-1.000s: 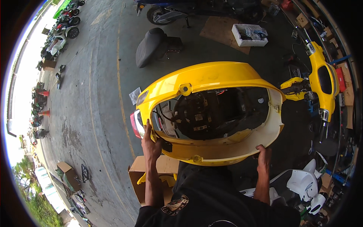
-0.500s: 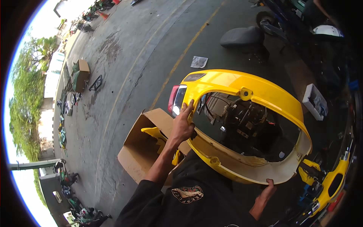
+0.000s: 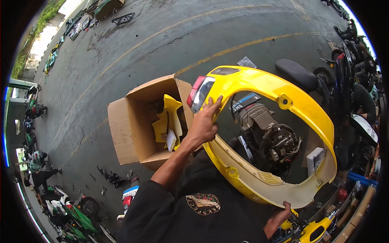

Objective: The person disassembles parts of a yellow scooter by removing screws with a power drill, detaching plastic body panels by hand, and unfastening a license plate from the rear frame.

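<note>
A large glossy yellow plastic body panel (image 3: pixel 259 79), shaped like a long open loop, is held up in front of the wearer in the head view, tilted, its outside yellow and its inside cream. There is one of it, with one red-and-clear tail light (image 3: pixel 197 93) at its left end and two round mounting tabs with holes on its rim.

Two bare hands hold it. The left hand (image 3: pixel 204 125) is at the left end, just beside the tail light: its fingers (image 3: pixel 217 104) are slightly parted and laid over the panel, gripping the edge. The right hand (image 3: pixel 278 218) is at the lower rim near the right end, thumb over the edge; its other fingers are mostly hidden beneath, so how tightly they curl cannot be told.

Through the loop shows one dark mechanical assembly with loose wires (image 3: pixel 279 148). Left of the panel, one open brown cardboard box (image 3: pixel 121 133) holds jagged yellow plastic pieces (image 3: pixel 173 115), too overlapped to count, and one flat white piece (image 3: pixel 171 139). Beyond, one dark grey scooter seat (image 3: pixel 298 75) lies on the grey floor (image 3: pixel 202 32).
</note>
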Motion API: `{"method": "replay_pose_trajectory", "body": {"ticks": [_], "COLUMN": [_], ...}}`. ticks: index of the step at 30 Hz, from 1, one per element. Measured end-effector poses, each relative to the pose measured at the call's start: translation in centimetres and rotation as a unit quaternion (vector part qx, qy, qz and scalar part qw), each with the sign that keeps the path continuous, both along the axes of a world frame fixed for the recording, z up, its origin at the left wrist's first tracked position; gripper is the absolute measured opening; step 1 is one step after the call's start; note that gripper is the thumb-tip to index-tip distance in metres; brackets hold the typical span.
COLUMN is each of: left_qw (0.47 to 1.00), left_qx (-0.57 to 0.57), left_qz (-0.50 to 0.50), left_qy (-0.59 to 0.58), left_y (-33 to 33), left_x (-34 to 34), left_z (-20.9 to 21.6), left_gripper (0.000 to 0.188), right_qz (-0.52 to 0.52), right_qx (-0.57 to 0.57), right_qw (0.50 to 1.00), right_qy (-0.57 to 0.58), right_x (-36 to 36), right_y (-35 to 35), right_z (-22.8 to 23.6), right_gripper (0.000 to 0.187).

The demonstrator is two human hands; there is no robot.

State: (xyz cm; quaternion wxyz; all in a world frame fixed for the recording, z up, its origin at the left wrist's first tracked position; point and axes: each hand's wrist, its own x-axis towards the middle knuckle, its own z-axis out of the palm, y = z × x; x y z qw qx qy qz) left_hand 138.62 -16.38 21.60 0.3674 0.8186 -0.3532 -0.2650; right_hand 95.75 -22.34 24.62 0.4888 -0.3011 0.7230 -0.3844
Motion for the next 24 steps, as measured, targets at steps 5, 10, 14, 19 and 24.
{"method": "replay_pose_trajectory", "body": {"ticks": [5, 10, 14, 19, 24], "left_qw": [0.991, 0.945, 0.925, 0.908, 0.911], "left_qx": [-0.107, -0.228, -0.297, -0.354, -0.372], "left_qz": [0.071, 0.175, 0.198, 0.189, 0.169], "left_qy": [0.036, 0.158, 0.133, 0.117, 0.050], "left_y": [4.6, 7.4, 8.1, 5.9, 0.3], "left_x": [2.9, 3.6, 3.9, 3.8, 2.8], "left_z": [-0.4, -1.3, -1.2, -0.5, 1.9], "left_gripper": [0.078, 0.077, 0.076, 0.071, 0.068], "right_qz": [0.031, 0.052, 0.105, 0.117, 0.030], "right_qx": [-0.095, -0.161, -0.233, -0.270, -0.317], "right_qw": [0.995, 0.980, 0.963, 0.952, 0.946], "right_qy": [0.027, 0.110, 0.087, 0.084, 0.058], "right_x": [7.5, 10.6, 12.5, 12.2, 10.4], "right_y": [0.0, -1.7, -3.0, -4.1, -6.3], "right_z": [4.8, 5.6, 8.0, 8.3, 9.1], "right_gripper": [0.051, 0.043, 0.037, 0.042, 0.043]}}
